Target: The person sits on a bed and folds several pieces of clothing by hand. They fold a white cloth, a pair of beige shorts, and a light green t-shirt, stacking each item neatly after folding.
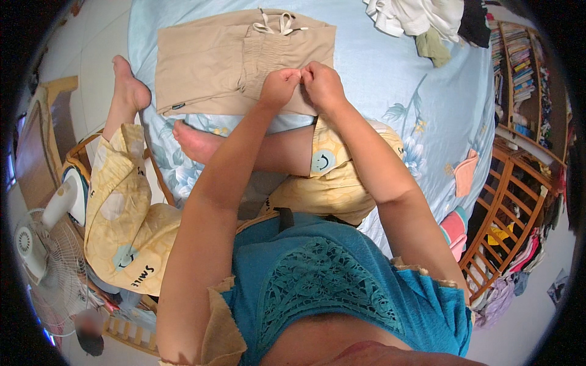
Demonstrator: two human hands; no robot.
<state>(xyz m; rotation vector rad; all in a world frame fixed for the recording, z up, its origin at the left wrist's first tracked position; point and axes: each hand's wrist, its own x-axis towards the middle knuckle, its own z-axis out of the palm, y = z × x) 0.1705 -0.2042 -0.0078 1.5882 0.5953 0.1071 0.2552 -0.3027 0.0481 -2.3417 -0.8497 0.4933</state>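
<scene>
Tan drawstring trousers [201, 59] lie folded flat on the bed's light-blue floral sheet [380, 78], the gathered waistband and a tied white drawstring [274, 27] at their upper middle. Over the trousers' lower right part, my left hand [281, 87] and my right hand [322, 84] meet with curled fingers, thumbs and fingertips touching. Whether they pinch a bit of the cloth or a small thing between them cannot be told. A small dark tag [178, 106] shows at the trousers' lower left edge.
White clothes [412, 18], a black garment [476, 23] and an olive cloth [432, 48] are heaped at the bed's far right. A folded pink cloth [466, 173] lies near the right edge. Bookshelves [522, 78] stand beyond it. On the left are an electric fan [34, 254] and a wooden chair.
</scene>
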